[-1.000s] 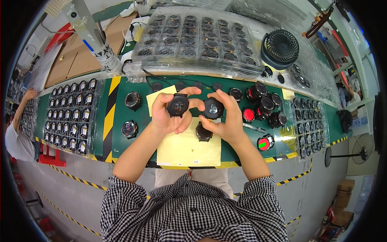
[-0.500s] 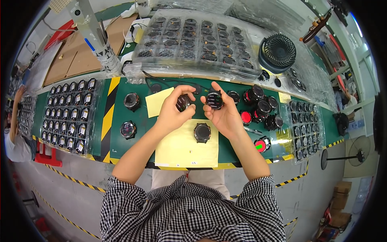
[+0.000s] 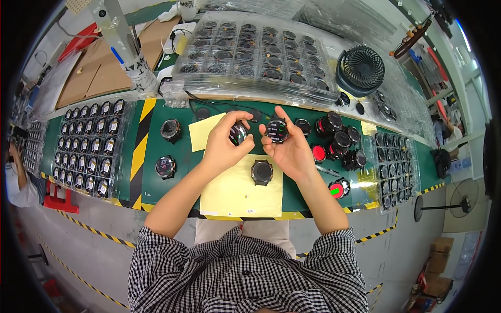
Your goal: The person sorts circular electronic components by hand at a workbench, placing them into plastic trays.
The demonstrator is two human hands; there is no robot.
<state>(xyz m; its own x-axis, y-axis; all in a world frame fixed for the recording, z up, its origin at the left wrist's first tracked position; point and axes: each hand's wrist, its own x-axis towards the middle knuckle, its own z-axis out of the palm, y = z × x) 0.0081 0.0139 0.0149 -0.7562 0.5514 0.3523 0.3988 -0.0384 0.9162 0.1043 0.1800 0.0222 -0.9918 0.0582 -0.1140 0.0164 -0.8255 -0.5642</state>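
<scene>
Above the yellow sheet [image 3: 229,193], each hand grips a dark round watch. My left hand [image 3: 223,143] is closed, its thumb and fingers around the rim of one watch [image 3: 237,133], whose glass catches the light. My right hand [image 3: 293,148] is closed around another watch [image 3: 276,130] with a lit screen showing lines of text. Below them a third watch [image 3: 261,172] lies face up on the sheet, its screen dark. To the left on the green mat are a dark watch [image 3: 170,130] and one with a lit face [image 3: 165,167].
Several stacked watches [image 3: 339,136] stand right of my hands, near a pen [image 3: 327,170] and a red-faced watch [image 3: 338,189]. Trays of parts [image 3: 88,146] and of watches [image 3: 394,167] flank the mat. Behind are a large clear tray [image 3: 255,55] and a black fan [image 3: 361,70].
The watch in my left hand has tilted, and its face now shows a bright reflection. The text on the right watch's screen has changed. Both hands stay nearly in place.
</scene>
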